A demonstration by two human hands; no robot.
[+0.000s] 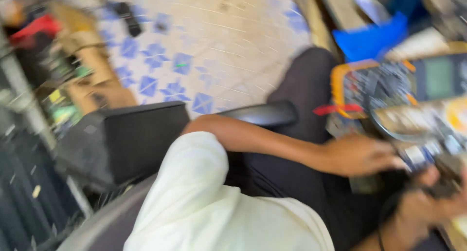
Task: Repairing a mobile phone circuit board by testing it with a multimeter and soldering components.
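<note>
The whole view is motion-blurred. My left hand reaches right across my lap, its fingers at a small blue and white part on the bench edge; the blur hides whether it grips the part. My right hand is at the lower right, its fingers curled around a small dark object. Just above both hands lies a yellow-cased meter with a grey screen and a red lead tip beside it.
I sit in a chair with a black armrest. A black box stands at my left on a blue-patterned tile floor. Cluttered shelves line the left side. A blue tray sits behind the meter.
</note>
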